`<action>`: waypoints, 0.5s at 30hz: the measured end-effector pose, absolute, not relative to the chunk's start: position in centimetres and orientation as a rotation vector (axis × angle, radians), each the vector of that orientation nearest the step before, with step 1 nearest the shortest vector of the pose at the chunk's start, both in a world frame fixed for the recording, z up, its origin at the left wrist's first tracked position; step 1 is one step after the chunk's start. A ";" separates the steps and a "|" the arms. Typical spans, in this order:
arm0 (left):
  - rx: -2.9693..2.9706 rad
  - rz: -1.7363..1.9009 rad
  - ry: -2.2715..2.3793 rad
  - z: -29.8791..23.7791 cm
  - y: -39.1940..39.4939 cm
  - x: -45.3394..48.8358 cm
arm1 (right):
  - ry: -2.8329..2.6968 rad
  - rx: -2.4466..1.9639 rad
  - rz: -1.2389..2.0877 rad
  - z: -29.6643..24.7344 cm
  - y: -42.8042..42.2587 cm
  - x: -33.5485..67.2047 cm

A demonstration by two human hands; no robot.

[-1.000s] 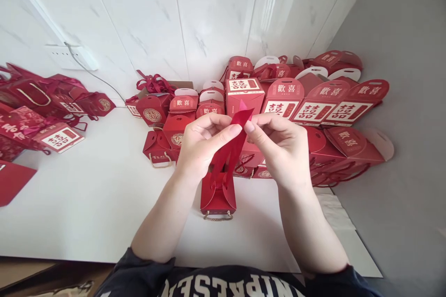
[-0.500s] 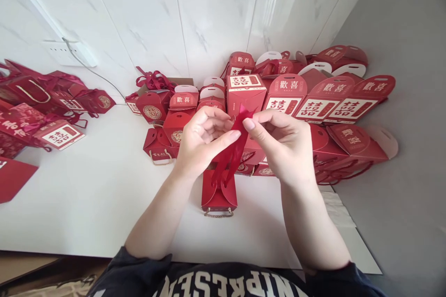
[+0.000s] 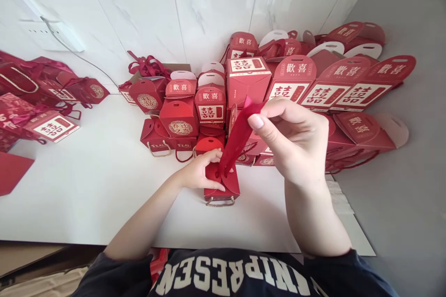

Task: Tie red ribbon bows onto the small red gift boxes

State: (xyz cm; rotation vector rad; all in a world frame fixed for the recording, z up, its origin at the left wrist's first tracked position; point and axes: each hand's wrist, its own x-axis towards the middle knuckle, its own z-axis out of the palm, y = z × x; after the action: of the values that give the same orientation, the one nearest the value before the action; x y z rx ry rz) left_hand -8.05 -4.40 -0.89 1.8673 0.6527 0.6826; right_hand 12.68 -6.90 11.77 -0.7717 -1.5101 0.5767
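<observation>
A small red gift box point(image 3: 222, 190) with a beige rope handle stands in front of me on the white table. A dark red ribbon point(image 3: 237, 141) runs through the holes in its top flaps and rises up taut to the right. My right hand point(image 3: 296, 139) pinches the ribbon's upper ends between thumb and forefinger, well above the box. Down at the box, my left hand point(image 3: 202, 171) grips its top from the left, thumb on the near flap and fingers on the far side, beside the ribbon's base.
Stacked red boxes point(image 3: 322, 95) crowd the back right, with smaller boxes point(image 3: 179, 118) at centre left. More gift boxes and bags point(image 3: 52, 125) sit at far left. A tiled wall point(image 3: 209, 18) bounds the white table point(image 3: 104, 167) behind; a grey panel point(image 3: 400, 185) stands at right.
My left hand has left the ribbon's upper part and moved down onto the box. My right hand still pinches the ribbon ends, now slightly farther right. The view has shifted a little.
</observation>
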 end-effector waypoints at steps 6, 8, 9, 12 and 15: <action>1.923 0.752 0.768 -1.7 -4.9 -7.8 | -1.497 -0.678 0.551 11.7 -7.0 12.6; 1.944 0.755 0.743 -1.8 -4.8 -7.9 | -1.493 -0.715 0.562 11.5 -6.8 12.8; 1.940 0.747 0.723 -1.7 -4.7 -7.9 | -1.491 -0.740 0.569 11.4 -6.7 12.9; 1.856 0.688 0.666 -1.3 -4.4 -8.2 | -1.489 -0.802 0.597 11.1 -6.4 13.0; 1.828 0.595 0.661 -0.6 -4.2 -8.5 | -1.469 -0.799 0.603 10.7 -6.0 12.9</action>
State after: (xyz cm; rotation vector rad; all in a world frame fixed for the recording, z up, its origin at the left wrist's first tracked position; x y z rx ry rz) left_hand -8.51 -4.24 -0.60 1.8282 0.6608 0.5952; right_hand 12.85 -5.98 10.71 -0.7991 -1.4687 0.6034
